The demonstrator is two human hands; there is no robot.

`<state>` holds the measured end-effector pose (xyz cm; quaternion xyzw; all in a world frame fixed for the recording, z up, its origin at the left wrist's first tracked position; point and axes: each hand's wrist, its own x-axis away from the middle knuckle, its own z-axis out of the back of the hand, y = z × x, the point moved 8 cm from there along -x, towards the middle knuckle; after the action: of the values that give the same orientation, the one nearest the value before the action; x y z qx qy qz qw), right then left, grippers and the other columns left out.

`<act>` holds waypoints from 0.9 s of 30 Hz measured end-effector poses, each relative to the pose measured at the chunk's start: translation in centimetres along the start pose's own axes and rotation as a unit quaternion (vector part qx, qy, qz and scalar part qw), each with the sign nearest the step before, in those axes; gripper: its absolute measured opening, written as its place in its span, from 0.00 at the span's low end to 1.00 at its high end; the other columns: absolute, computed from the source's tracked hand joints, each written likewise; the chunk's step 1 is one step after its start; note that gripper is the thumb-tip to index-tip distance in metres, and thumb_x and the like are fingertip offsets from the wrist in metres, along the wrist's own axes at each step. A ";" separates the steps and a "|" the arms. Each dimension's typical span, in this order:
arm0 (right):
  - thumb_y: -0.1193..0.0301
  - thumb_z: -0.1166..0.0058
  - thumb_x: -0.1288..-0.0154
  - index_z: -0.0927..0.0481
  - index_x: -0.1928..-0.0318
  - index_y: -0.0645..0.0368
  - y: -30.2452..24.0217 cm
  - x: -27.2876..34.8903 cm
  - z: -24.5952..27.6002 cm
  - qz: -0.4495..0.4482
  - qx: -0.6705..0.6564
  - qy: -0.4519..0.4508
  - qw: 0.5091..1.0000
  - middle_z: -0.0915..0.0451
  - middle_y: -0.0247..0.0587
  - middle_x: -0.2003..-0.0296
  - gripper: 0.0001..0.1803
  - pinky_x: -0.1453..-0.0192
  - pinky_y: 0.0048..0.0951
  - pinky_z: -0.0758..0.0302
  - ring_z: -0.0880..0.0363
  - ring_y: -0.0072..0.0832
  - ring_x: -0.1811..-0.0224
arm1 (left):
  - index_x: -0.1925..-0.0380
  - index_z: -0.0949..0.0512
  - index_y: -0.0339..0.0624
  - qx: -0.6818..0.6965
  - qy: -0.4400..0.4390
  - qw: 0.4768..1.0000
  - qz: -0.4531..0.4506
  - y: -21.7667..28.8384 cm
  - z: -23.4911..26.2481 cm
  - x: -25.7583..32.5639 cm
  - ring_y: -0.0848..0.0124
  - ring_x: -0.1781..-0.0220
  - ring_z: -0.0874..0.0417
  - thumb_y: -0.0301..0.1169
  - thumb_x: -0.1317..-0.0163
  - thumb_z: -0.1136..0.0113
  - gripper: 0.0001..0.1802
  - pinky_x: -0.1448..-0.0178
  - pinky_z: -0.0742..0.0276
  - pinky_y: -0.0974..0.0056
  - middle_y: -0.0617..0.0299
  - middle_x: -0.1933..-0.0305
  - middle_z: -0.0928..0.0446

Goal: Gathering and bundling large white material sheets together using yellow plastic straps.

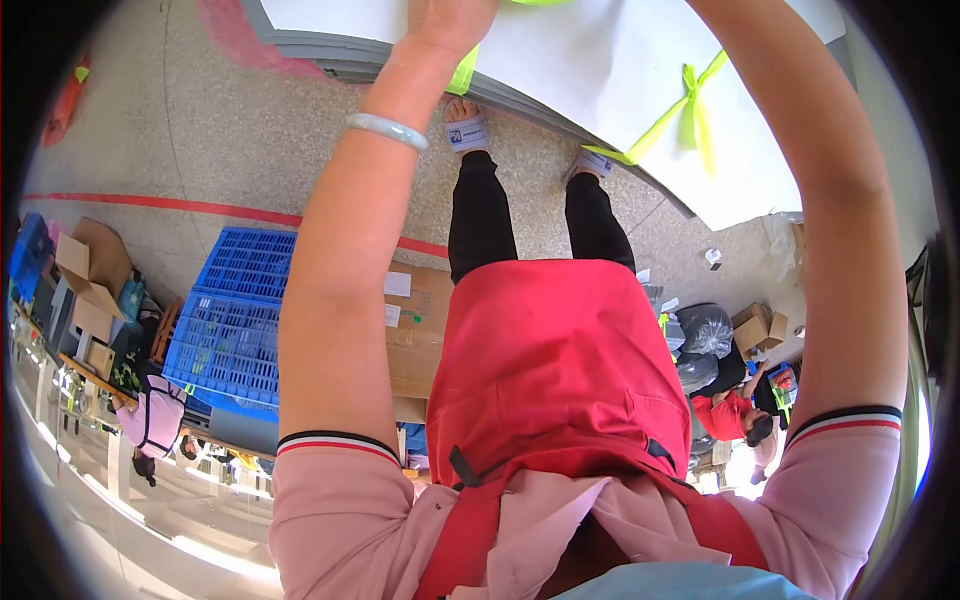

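Note:
My left hand (445, 22) reaches to the top edge of the picture, where a flat white sheet or box (590, 60) lies on a grey-edged table (330, 52). Only the heel of that hand shows, next to a neon yellow-green strap (463, 72); its fingers are cut off. A pale bangle (388, 128) sits on that wrist. The same kind of strap is tied in a bow (692, 105) at the white piece's near edge. My right forearm (800, 150) rises past the bow, and its hand is out of the picture. I wear a red apron (555, 370).
Blue plastic crates (235, 320) and a flat cardboard box (418, 330) lie on the speckled floor to my left, past a red floor line (150, 204). Open cartons (92, 265) stand at far left. Black bags (705, 330) and a crouching person in red (730, 415) are on the right.

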<state>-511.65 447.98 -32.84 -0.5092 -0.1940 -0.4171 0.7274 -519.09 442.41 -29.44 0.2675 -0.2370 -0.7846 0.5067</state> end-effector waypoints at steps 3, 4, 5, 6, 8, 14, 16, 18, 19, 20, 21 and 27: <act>0.76 0.46 0.37 0.16 0.56 0.66 0.3 0.0 -0.1 -0.019 0.073 -0.010 0.997 0.15 0.42 0.66 0.11 0.58 0.31 0.23 0.19 0.31 0.66 | 0.64 0.27 0.40 -0.003 0.014 1.000 0.006 0.7 0.2 -0.1 0.46 0.64 0.21 0.23 0.44 0.41 0.08 0.58 0.25 0.49 0.49 0.62 0.23; 0.76 0.46 0.37 0.16 0.56 0.66 0.9 0.0 -0.1 -0.022 0.076 -0.011 0.997 0.15 0.42 0.66 0.11 0.58 0.31 0.23 0.19 0.31 0.66 | 0.64 0.26 0.40 -0.009 0.007 0.999 0.031 0.6 0.1 -0.1 0.46 0.64 0.21 0.24 0.44 0.40 0.08 0.58 0.25 0.49 0.49 0.62 0.22; 0.76 0.46 0.38 0.16 0.57 0.65 1.5 0.2 -0.2 -0.015 0.057 -0.008 0.998 0.15 0.42 0.67 0.10 0.59 0.31 0.24 0.20 0.31 0.67 | 0.64 0.26 0.40 -0.005 0.010 0.999 0.032 0.7 -0.2 -0.2 0.46 0.64 0.21 0.24 0.44 0.40 0.08 0.58 0.25 0.49 0.49 0.62 0.22; 0.76 0.46 0.38 0.16 0.59 0.65 2.1 0.5 -0.1 -0.008 0.038 -0.005 0.999 0.16 0.43 0.68 0.10 0.60 0.31 0.25 0.21 0.32 0.67 | 0.64 0.26 0.40 -0.002 0.005 0.999 0.033 0.9 -0.4 -0.4 0.46 0.64 0.21 0.24 0.44 0.40 0.08 0.58 0.25 0.49 0.49 0.62 0.22; 0.76 0.45 0.38 0.16 0.58 0.65 -0.6 -0.2 -0.5 0.020 0.010 0.001 1.000 0.15 0.44 0.67 0.10 0.59 0.32 0.25 0.20 0.31 0.67 | 0.64 0.26 0.40 -0.033 -0.013 0.998 0.043 -1.0 0.8 0.6 0.46 0.64 0.21 0.24 0.44 0.40 0.08 0.58 0.25 0.49 0.50 0.63 0.21; 0.75 0.45 0.41 0.18 0.62 0.63 0.4 1.3 -0.7 0.067 0.110 0.155 0.979 0.17 0.49 0.64 0.08 0.59 0.36 0.23 0.18 0.40 0.63 | 0.67 0.23 0.38 -0.033 -0.025 0.996 0.085 -0.4 0.7 0.4 0.45 0.65 0.20 0.29 0.42 0.39 0.06 0.59 0.25 0.48 0.45 0.66 0.20; 0.74 0.45 0.42 0.19 0.63 0.63 -0.5 2.0 -0.7 0.071 0.174 0.226 0.956 0.18 0.50 0.63 0.07 0.60 0.38 0.23 0.18 0.43 0.62 | 0.70 0.21 0.37 -0.051 -0.126 0.973 0.187 -1.2 -0.4 1.8 0.44 0.65 0.18 0.32 0.41 0.39 0.08 0.60 0.24 0.49 0.42 0.68 0.20; 0.74 0.46 0.44 0.23 0.64 0.62 -0.9 2.1 -0.4 0.056 0.171 0.280 0.943 0.21 0.50 0.62 0.07 0.59 0.42 0.23 0.19 0.48 0.60 | 0.69 0.21 0.37 -0.047 -0.137 0.969 0.200 -1.1 -0.9 4.4 0.44 0.63 0.18 0.33 0.41 0.37 0.10 0.59 0.24 0.50 0.42 0.67 0.19; 0.74 0.46 0.44 0.23 0.64 0.62 -0.6 2.1 -0.7 0.056 0.171 0.282 0.942 0.21 0.50 0.62 0.07 0.59 0.42 0.23 0.19 0.48 0.60 | 0.68 0.20 0.36 -0.034 -0.144 0.966 0.209 -0.9 -1.3 5.4 0.44 0.62 0.17 0.35 0.42 0.36 0.12 0.58 0.23 0.51 0.42 0.66 0.19; 0.74 0.47 0.43 0.24 0.63 0.61 -0.2 2.2 -0.9 0.064 0.191 0.315 0.927 0.22 0.50 0.62 0.08 0.59 0.42 0.23 0.19 0.47 0.60 | 0.68 0.20 0.36 -0.032 -0.144 0.967 0.207 -0.2 -1.3 5.7 0.44 0.62 0.17 0.35 0.42 0.36 0.12 0.58 0.23 0.51 0.42 0.66 0.19; 0.74 0.47 0.43 0.25 0.62 0.61 0.1 2.4 -1.1 0.072 0.211 0.348 0.911 0.23 0.49 0.62 0.08 0.59 0.43 0.22 0.19 0.47 0.61 | 0.73 0.20 0.38 -0.024 -0.162 0.959 0.232 0.0 -1.5 6.2 0.50 0.59 0.18 0.34 0.41 0.38 0.10 0.54 0.27 0.50 0.48 0.65 0.18; 0.70 0.47 0.41 0.25 0.56 0.57 2.0 5.2 -2.8 -0.023 0.083 0.440 0.894 0.23 0.51 0.58 0.12 0.50 0.45 0.25 0.21 0.47 0.55 | 0.71 0.20 0.36 -0.014 -0.220 0.956 0.191 2.7 -3.7 11.7 0.46 0.58 0.19 0.36 0.32 0.50 0.16 0.51 0.28 0.44 0.42 0.65 0.20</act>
<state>-507.46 443.63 -31.49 -0.2068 0.1005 -0.5976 0.7681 -518.84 430.26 -32.57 0.0308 -0.3786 -0.7156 0.5862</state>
